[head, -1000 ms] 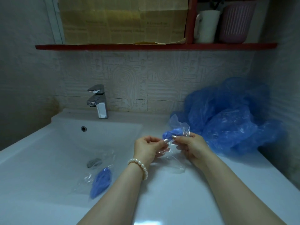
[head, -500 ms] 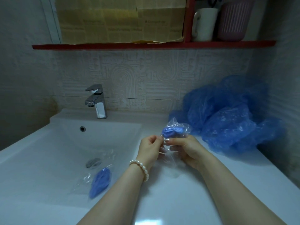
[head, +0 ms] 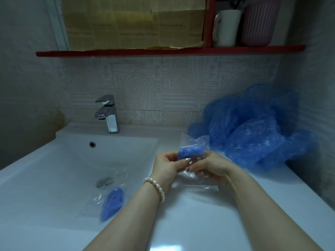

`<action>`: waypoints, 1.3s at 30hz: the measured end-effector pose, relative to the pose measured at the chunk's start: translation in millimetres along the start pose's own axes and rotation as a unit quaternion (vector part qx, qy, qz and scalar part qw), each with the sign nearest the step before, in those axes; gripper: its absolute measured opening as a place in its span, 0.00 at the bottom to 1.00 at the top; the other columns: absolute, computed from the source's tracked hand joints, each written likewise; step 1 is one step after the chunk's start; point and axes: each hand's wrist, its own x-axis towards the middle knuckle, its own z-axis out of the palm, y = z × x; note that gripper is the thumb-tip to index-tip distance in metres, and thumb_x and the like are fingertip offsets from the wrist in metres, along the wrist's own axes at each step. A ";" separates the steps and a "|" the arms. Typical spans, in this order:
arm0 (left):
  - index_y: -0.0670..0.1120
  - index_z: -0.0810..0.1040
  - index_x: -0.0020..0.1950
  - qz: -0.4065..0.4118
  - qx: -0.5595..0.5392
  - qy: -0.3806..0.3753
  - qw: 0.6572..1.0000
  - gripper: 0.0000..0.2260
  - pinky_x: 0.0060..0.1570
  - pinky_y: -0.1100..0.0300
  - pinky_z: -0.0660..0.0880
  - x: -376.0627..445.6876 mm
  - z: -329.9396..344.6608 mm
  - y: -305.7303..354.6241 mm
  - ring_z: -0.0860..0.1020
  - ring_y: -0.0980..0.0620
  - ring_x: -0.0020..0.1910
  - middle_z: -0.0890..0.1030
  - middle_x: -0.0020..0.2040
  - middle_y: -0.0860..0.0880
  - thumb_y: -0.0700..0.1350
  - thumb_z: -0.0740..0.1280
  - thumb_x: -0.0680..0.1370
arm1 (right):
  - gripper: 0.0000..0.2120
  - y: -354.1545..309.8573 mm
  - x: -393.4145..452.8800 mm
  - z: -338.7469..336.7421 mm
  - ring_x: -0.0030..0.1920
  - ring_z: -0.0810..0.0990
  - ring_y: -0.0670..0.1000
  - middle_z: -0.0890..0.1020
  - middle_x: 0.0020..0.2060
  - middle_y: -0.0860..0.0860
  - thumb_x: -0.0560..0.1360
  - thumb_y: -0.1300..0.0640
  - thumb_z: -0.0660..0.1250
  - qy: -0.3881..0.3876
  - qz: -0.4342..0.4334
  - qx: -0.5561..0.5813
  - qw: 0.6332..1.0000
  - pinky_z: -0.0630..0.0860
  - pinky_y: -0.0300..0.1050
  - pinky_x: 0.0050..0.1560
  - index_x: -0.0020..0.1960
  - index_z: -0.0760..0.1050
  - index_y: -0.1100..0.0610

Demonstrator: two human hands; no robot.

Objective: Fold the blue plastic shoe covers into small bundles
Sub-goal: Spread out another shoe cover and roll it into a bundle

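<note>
A small folded blue shoe cover bundle [head: 190, 152] sits inside a clear plastic bag [head: 194, 142] held above the white counter. My left hand [head: 167, 165] pinches the bag and bundle from the left. My right hand [head: 208, 167] grips the bag from the right, fingertips meeting the left hand's. The bag's lower part [head: 201, 186] hangs down onto the counter. A second bagged blue bundle [head: 112, 201] lies in the sink basin. A heap of loose blue shoe covers [head: 253, 131] is piled at the back right corner.
The white sink [head: 54, 160] has a chrome tap [head: 108, 115] at the back and a drain [head: 105, 182] near the bagged bundle. A red shelf [head: 163, 51] above carries a white mug [head: 226, 28] and a pink ribbed cup [head: 259, 24]. Tiled walls close in behind and right.
The bag's top has been gathered closer around the blue bundle, which now sits lower against my fingers. Both hands stayed nearly in place, fingers working together.
</note>
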 end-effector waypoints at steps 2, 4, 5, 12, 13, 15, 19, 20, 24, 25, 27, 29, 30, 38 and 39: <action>0.35 0.80 0.45 -0.017 -0.048 -0.024 0.998 0.11 0.41 0.60 0.79 -2.5 3.2 2.1 0.82 0.48 0.35 0.83 0.37 0.41 0.23 0.64 0.70 | 0.20 -1.1 -1.7 0.5 0.23 0.69 0.45 0.75 0.26 0.53 0.66 0.77 0.65 -0.005 -0.003 -0.036 0.999 0.64 0.35 0.21 0.53 0.79 0.60; 0.35 0.80 0.44 -0.030 -0.071 -0.021 0.997 0.13 0.42 0.60 0.79 -1.3 3.1 1.6 0.81 0.48 0.35 0.83 0.37 0.41 0.21 0.62 0.70 | 0.22 0.4 -1.1 1.5 0.23 0.69 0.45 0.76 0.27 0.53 0.66 0.77 0.64 -0.010 -0.003 -0.040 0.999 0.64 0.34 0.21 0.55 0.79 0.59; 0.35 0.80 0.44 -0.034 -0.074 -0.010 0.997 0.12 0.41 0.60 0.79 -1.0 2.6 2.1 0.81 0.48 0.35 0.82 0.36 0.41 0.22 0.62 0.70 | 0.21 0.9 -0.4 1.7 0.23 0.70 0.45 0.76 0.28 0.53 0.66 0.77 0.65 -0.002 0.001 -0.034 0.999 0.65 0.34 0.21 0.55 0.78 0.60; 0.40 0.74 0.33 -0.030 -0.041 0.093 0.994 0.11 0.29 0.61 0.71 3.5 1.2 0.2 0.72 0.54 0.22 0.75 0.22 0.48 0.42 0.74 0.68 | 0.20 -0.9 0.8 5.7 0.27 0.70 0.47 0.74 0.37 0.56 0.66 0.77 0.67 -0.001 -0.004 0.010 1.000 0.66 0.37 0.23 0.56 0.74 0.64; 0.40 0.74 0.32 -0.022 -0.035 0.104 0.994 0.12 0.27 0.63 0.71 4.0 1.4 0.5 0.72 0.56 0.20 0.75 0.22 0.48 0.43 0.73 0.70 | 0.20 -1.5 -0.1 7.2 0.28 0.70 0.48 0.74 0.37 0.56 0.66 0.77 0.67 -0.002 -0.005 0.007 1.000 0.66 0.37 0.24 0.55 0.75 0.64; 0.40 0.76 0.33 -0.006 -0.033 0.107 0.994 0.10 0.27 0.65 0.70 4.3 1.0 0.7 0.72 0.56 0.21 0.77 0.23 0.48 0.42 0.72 0.71 | 0.16 -2.0 -2.5 8.3 0.26 0.69 0.47 0.74 0.33 0.54 0.67 0.76 0.68 0.007 -0.013 -0.002 1.000 0.66 0.36 0.23 0.50 0.76 0.60; 0.40 0.78 0.39 0.019 -0.014 0.094 0.995 0.04 0.29 0.67 0.71 4.0 -2.5 0.3 0.76 0.57 0.25 0.80 0.28 0.48 0.36 0.70 0.73 | 0.09 -1.8 -4.9 7.9 0.32 0.73 0.46 0.78 0.33 0.50 0.66 0.55 0.74 0.044 -0.031 -0.001 0.999 0.67 0.38 0.31 0.46 0.80 0.53; 0.40 0.77 0.41 0.023 -0.009 0.089 0.996 0.03 0.30 0.66 0.72 3.5 -2.1 0.6 0.77 0.57 0.26 0.81 0.30 0.47 0.35 0.70 0.73 | 0.11 -0.5 -2.9 6.7 0.34 0.73 0.47 0.79 0.35 0.51 0.66 0.51 0.74 0.069 -0.030 0.001 0.997 0.67 0.39 0.32 0.47 0.80 0.54; 0.41 0.75 0.44 0.023 0.025 0.085 0.996 0.05 0.27 0.67 0.72 2.8 2.2 -1.0 0.77 0.58 0.24 0.80 0.28 0.49 0.34 0.70 0.73 | 0.08 1.9 1.5 4.8 0.35 0.76 0.48 0.82 0.35 0.53 0.68 0.59 0.74 0.113 -0.048 0.007 0.992 0.68 0.39 0.32 0.46 0.79 0.58; 0.41 0.74 0.41 0.025 0.036 0.094 0.995 0.05 0.26 0.68 0.71 2.8 3.1 -1.7 0.75 0.58 0.23 0.79 0.26 0.50 0.35 0.70 0.73 | 0.09 1.8 1.3 4.5 0.35 0.77 0.48 0.82 0.35 0.53 0.68 0.62 0.74 0.112 -0.048 0.007 0.993 0.68 0.39 0.33 0.47 0.79 0.59; 0.42 0.72 0.35 0.033 0.044 0.117 0.992 0.10 0.24 0.67 0.69 3.8 2.9 -2.6 0.72 0.58 0.20 0.76 0.23 0.50 0.39 0.72 0.72 | 0.09 1.3 0.8 5.0 0.33 0.77 0.48 0.82 0.33 0.53 0.68 0.64 0.73 0.111 -0.044 0.016 0.993 0.68 0.39 0.33 0.48 0.79 0.61; 0.43 0.69 0.34 0.036 0.045 0.130 0.990 0.13 0.23 0.66 0.68 5.5 1.5 -4.6 0.70 0.57 0.20 0.74 0.23 0.49 0.41 0.72 0.73 | 0.07 -0.2 0.4 6.3 0.30 0.76 0.46 0.80 0.32 0.52 0.71 0.60 0.72 0.126 -0.042 0.033 0.991 0.69 0.37 0.31 0.46 0.78 0.61; 0.43 0.69 0.34 0.032 0.041 0.133 0.990 0.13 0.23 0.66 0.67 6.1 0.7 -4.8 0.69 0.57 0.20 0.73 0.23 0.49 0.41 0.71 0.74 | 0.06 -0.9 0.4 6.5 0.28 0.76 0.45 0.79 0.31 0.51 0.73 0.58 0.70 0.139 -0.045 0.045 0.988 0.70 0.35 0.28 0.45 0.78 0.61; 0.36 0.74 0.57 -0.044 -0.074 0.044 0.995 0.15 0.34 0.58 0.78 1.2 1.8 1.9 0.82 0.48 0.36 0.83 0.43 0.42 0.40 0.71 0.73 | 0.06 1.3 -1.4 3.5 0.24 0.75 0.47 0.80 0.29 0.55 0.74 0.62 0.67 0.087 -0.036 0.045 0.995 0.71 0.37 0.24 0.40 0.79 0.64; 0.34 0.74 0.58 -0.042 -0.067 0.050 0.996 0.18 0.33 0.59 0.77 2.3 0.8 0.7 0.82 0.50 0.35 0.83 0.41 0.43 0.40 0.72 0.72 | 0.05 1.1 -1.2 3.0 0.24 0.74 0.47 0.80 0.29 0.54 0.74 0.62 0.68 0.082 -0.036 0.035 0.995 0.70 0.36 0.23 0.40 0.80 0.63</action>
